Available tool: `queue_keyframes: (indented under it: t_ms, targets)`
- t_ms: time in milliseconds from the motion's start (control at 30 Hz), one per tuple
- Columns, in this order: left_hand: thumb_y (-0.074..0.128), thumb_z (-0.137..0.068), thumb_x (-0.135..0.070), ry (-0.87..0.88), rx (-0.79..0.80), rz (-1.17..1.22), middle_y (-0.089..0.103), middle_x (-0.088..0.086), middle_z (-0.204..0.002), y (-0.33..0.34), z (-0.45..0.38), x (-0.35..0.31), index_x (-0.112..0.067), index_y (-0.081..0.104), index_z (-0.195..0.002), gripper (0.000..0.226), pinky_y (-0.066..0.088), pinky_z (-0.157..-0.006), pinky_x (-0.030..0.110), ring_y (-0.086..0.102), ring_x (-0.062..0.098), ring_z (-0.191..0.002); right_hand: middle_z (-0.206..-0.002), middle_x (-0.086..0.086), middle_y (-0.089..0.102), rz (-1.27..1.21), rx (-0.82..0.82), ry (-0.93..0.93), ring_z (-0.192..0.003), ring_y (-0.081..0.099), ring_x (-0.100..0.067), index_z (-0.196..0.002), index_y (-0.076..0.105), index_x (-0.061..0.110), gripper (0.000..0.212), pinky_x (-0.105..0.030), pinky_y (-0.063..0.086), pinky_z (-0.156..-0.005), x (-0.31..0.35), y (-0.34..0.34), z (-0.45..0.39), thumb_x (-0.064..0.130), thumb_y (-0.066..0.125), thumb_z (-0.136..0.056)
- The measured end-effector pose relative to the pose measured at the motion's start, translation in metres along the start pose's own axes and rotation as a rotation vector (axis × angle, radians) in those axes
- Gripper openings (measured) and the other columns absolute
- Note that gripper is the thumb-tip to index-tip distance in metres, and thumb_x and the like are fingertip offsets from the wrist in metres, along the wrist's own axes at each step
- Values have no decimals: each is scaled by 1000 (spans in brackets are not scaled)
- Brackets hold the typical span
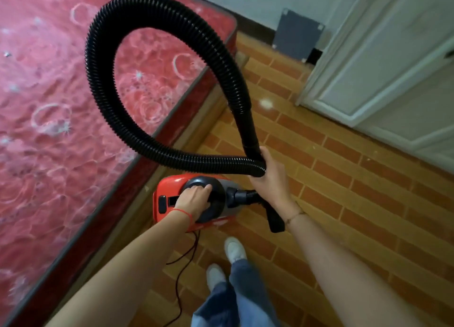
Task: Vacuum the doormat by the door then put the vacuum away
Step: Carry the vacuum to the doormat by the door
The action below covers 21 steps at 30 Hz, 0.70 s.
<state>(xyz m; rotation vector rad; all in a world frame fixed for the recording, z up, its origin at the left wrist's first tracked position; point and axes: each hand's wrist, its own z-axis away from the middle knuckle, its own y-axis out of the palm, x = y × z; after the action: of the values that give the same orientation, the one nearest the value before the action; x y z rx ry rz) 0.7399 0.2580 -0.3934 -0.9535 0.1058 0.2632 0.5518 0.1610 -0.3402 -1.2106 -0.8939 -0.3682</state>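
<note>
A red and grey canister vacuum (169, 191) is low in front of me, beside the bed's edge. My left hand (195, 199) grips the dark handle on top of it. The black ribbed hose (103, 91) leaves the vacuum's front and rises in a big loop over the bed. My right hand (271, 172) holds the looped hose together with its smooth black end tube. A black nozzle piece (275, 217) hangs below my right wrist. No doormat is in view.
A bed with a red patterned mattress (49, 118) fills the left side. A white door (383, 64) stands at the right over the brick-patterned floor (344, 179). A grey panel (297, 35) leans on the far wall. The vacuum's thin cord (183, 265) trails by my feet.
</note>
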Motion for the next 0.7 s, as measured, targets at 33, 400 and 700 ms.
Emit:
queue_keyframes:
  t_ms: [33, 400, 700]
  targets:
    - [51, -92, -11, 31, 11, -11, 63, 15, -113, -4, -2, -14, -7, 44, -125, 33, 43, -78, 39, 59, 35, -106, -84, 12, 67, -8, -41, 11, -76, 65, -11, -120, 50, 32, 41, -34, 54, -62, -6, -13, 8, 28, 67, -83]
    - [49, -94, -14, 344, 117, -196, 62, 16, -113, 1, -21, -185, -10, 42, -132, 39, 50, -83, 43, 60, 35, -103, -93, 3, 70, -17, -378, 258, -82, 67, -17, -131, 50, 25, 52, -39, 56, -65, -98, -138, 123, 15, 67, -84]
    - [51, -92, -17, 568, 184, -389, 62, 17, -116, 32, -14, -335, -12, 42, -133, 43, 50, -83, 42, 60, 37, -106, -84, 2, 68, 26, -598, 420, -68, 60, -13, -135, 49, 22, 53, -24, 43, -53, -167, -226, 238, 16, 67, -85]
